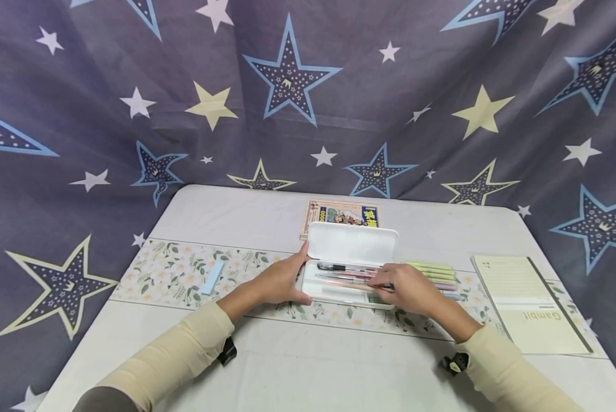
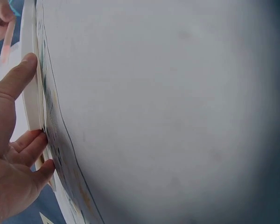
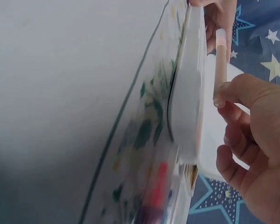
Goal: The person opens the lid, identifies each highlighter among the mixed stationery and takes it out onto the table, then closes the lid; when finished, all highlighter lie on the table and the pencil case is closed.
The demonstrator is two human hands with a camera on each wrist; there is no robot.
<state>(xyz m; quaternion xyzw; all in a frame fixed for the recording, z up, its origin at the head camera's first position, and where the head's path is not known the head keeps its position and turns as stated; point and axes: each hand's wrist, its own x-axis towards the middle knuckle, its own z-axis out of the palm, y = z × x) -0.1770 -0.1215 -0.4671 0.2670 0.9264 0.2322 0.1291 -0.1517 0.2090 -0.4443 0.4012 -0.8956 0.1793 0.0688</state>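
A white pencil case [image 1: 352, 242] lies with its lid raised on the floral strip of the table. My left hand [image 1: 280, 279] grips its left end, thumb on the front wall [image 2: 30, 100] and fingers around the end. Inside are several pens, among them a black-gripped pen [image 1: 339, 267]. My right hand [image 1: 408, 288] pinches a peach-coloured pen [image 3: 220, 65] between thumb and forefinger, above the case's tray. In the head view this pen [image 1: 346, 284] points left; the hand hides its right end.
Right of the case lies a row of several coloured pens [image 1: 429, 266], partly behind my right hand. A "Gambit" notepad [image 1: 532, 309] lies further right. Behind the lid is an illustrated booklet [image 1: 313, 214]. A light-blue flat bar [image 1: 213, 278] lies to the left.
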